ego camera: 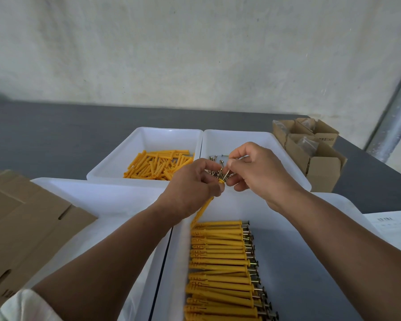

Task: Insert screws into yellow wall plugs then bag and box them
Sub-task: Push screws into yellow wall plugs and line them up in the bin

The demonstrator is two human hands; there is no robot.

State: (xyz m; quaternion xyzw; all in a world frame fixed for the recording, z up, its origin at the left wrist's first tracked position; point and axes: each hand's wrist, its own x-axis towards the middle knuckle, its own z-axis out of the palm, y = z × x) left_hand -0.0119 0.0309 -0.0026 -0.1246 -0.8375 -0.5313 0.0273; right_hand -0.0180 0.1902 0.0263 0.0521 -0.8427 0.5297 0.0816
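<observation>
- Near right tray [178, 251]: assembled plugs [218, 262] in a row, lying crosswise, screw heads to the right.
- Far left tray [148, 137]: loose plugs [158, 165]. Far right tray [241, 140]: loose screws [214, 158]. Cardboard boxes [315, 154] beside it.
- Left hand [190, 188] grips one yellow plug [203, 210]; axis slanted, collar up and away, tip down toward near tray.
- Right hand [259, 172], fingers curled, pinches a screw [226, 173] at the collar.

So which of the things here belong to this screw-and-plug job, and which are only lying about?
For the job: left hand gripping a yellow plug, right hand pinching screws, loose plugs, screw tray, finished plugs, cardboard boxes.
Lying about, it seems: flat cardboard, paper sheet, metal pole.
</observation>
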